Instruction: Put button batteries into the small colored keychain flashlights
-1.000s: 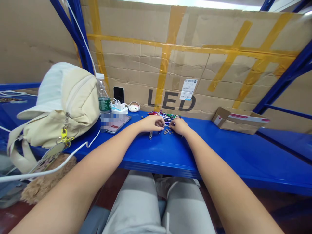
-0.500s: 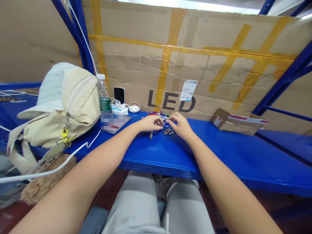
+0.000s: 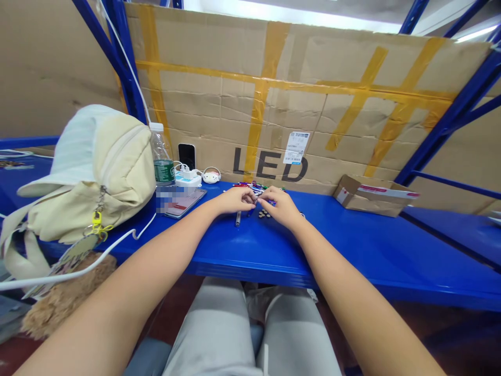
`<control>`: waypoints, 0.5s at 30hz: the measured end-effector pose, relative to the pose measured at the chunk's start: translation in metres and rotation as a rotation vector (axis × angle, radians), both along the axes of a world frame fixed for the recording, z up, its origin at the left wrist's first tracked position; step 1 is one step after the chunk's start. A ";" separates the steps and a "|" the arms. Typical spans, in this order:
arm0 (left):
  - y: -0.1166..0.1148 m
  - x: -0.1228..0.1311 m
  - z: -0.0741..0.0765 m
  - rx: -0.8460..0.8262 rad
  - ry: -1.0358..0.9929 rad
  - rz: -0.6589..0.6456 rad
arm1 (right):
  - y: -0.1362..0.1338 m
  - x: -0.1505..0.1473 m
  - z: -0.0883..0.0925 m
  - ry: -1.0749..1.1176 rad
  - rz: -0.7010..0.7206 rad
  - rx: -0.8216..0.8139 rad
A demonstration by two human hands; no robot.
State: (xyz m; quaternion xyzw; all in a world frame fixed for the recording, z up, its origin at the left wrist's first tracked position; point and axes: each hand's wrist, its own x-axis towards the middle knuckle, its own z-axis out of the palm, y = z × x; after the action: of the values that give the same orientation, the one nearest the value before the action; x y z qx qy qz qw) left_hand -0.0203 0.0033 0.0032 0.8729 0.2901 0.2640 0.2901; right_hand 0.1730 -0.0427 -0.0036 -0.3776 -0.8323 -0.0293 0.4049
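Note:
Both my hands meet over the blue shelf. My left hand is curled, fingertips pinched on a small object I cannot name. My right hand is also curled, its fingers touching the left hand's fingertips. Under and beside them lie several small dark round pieces. A silver pen-like barrel rests on the shelf just below my left hand. Behind the hands sits a pile of coloured pens.
A cream bag with a hat on it fills the left side, a white cable trailing from it. A water bottle, phone, power strip and an open cardboard box stand along the taped cardboard wall.
My right hand rose from the small round pieces and moved left to meet my left hand's fingertips. The camera tilted slightly.

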 end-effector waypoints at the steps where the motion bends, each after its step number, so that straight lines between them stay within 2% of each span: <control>1: 0.000 0.000 0.000 -0.001 -0.002 0.002 | 0.000 0.001 0.000 0.007 0.001 -0.001; 10: -0.001 0.001 -0.001 -0.040 -0.040 0.006 | -0.006 0.005 0.000 0.011 -0.015 -0.049; 12: -0.001 0.001 -0.002 -0.047 -0.046 0.003 | -0.008 0.007 0.002 0.034 -0.066 -0.043; 15: 0.000 0.001 -0.002 -0.056 -0.050 -0.002 | -0.009 0.015 0.006 0.095 -0.223 -0.031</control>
State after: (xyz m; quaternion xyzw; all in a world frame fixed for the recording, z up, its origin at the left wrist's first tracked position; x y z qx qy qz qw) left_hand -0.0189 0.0028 0.0009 0.8579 0.2892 0.2769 0.3220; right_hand 0.1883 -0.0520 0.0029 -0.4750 -0.7653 -0.0433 0.4323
